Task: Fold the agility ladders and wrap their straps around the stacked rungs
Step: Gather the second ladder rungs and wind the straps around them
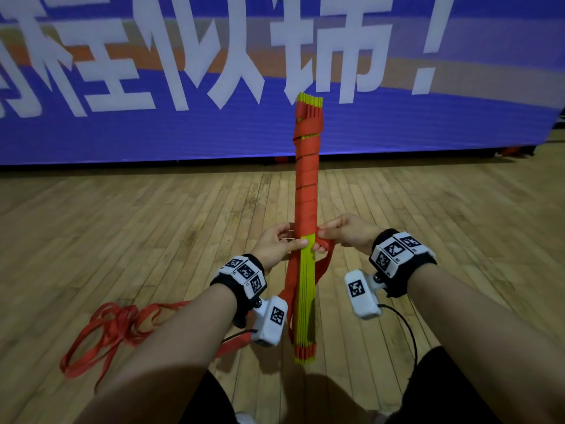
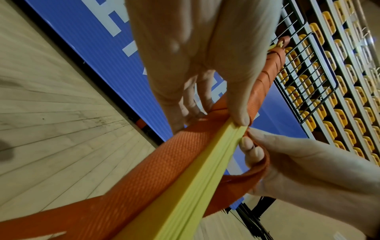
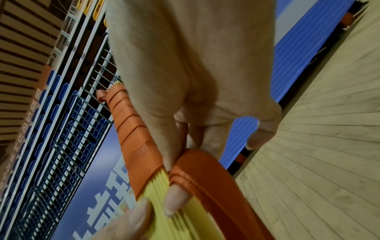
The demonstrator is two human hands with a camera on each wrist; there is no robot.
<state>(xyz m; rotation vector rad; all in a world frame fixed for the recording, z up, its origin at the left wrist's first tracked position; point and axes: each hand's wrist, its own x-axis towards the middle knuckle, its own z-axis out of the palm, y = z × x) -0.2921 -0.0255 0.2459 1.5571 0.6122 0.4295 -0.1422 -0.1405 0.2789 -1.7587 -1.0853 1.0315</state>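
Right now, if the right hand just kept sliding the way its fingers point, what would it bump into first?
The right hand points leftward across the bundle, so it would likely meet the stacked yellow rungs first, beside the red strap it pinches. The left hand waits just beyond; depth is hard to judge.

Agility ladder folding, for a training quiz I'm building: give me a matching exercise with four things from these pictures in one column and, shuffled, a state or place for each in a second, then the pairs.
Things:
1. stack of yellow plastic rungs
2. red woven strap
3. left hand
4. right hand

States or places:
A. pinches a loop of the strap beside the stack
B. grips the stack at the edge of the wrapped part
C. wound round the far half, loose tail trailing on the wooden plank floor
D. held together, near half still bare

Pairs: 1-D, 2-C, 3-B, 4-A
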